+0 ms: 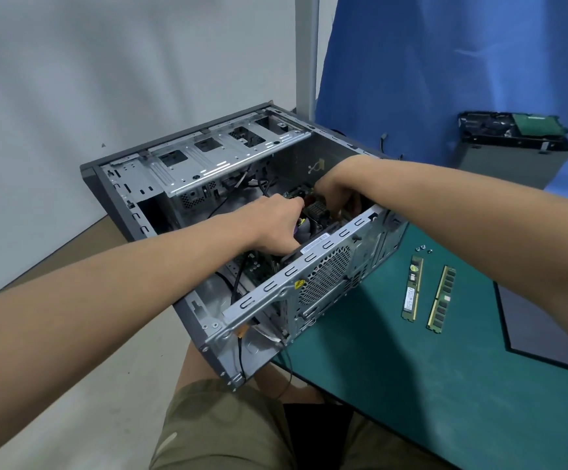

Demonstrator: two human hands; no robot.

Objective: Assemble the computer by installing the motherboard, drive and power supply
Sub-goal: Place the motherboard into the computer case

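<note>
A grey computer case (120, 195) lies on its side with the open side up, and its near corner overhangs the table edge. Both my hands reach inside it. My left hand (274, 225) has its fingers curled round a bundle of coloured cables (304, 228) above the motherboard (259, 266). My right hand (335, 195) bends its fingers down into the case just beyond a black connector (315, 209); what they touch is hidden. A grey boxed unit (510, 161) with a green board (535, 125) on top stands at the back right.
Two memory sticks (411, 288) (442, 298) and a few small screws (421, 248) lie on the green mat (411, 385) to the right of the case. A dark grey panel (547, 320) lies at the right edge. A blue cloth (445, 62) hangs behind.
</note>
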